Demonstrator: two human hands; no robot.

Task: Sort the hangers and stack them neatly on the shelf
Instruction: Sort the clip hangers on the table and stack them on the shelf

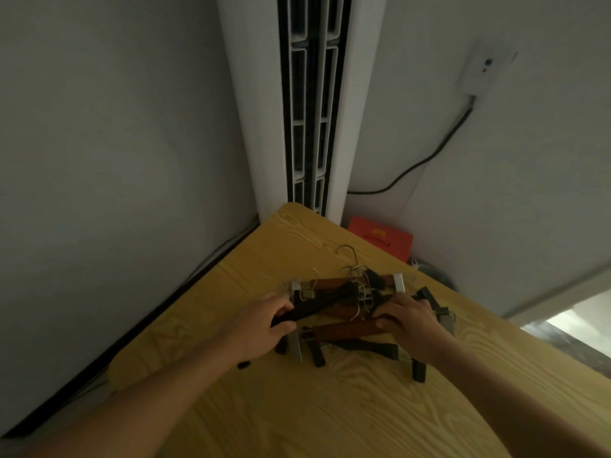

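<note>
Gripping into a tangled hanger pile (350, 312) near the table's far corner, sorting barely begun

Nearest, the left hand (264, 320) curls round a black hanger (317, 305) at the pile's left side, while the right hand (410, 322) closes on the end of a brown wooden clip hanger (344, 330); further in, wire hooks (350, 269) cross and interlock, so the next move likely calls for lifting one hanger free without dragging the rest; beyond the yellow table (297, 408) stands a red box (380, 238) by the wall; no shelf shows
</note>
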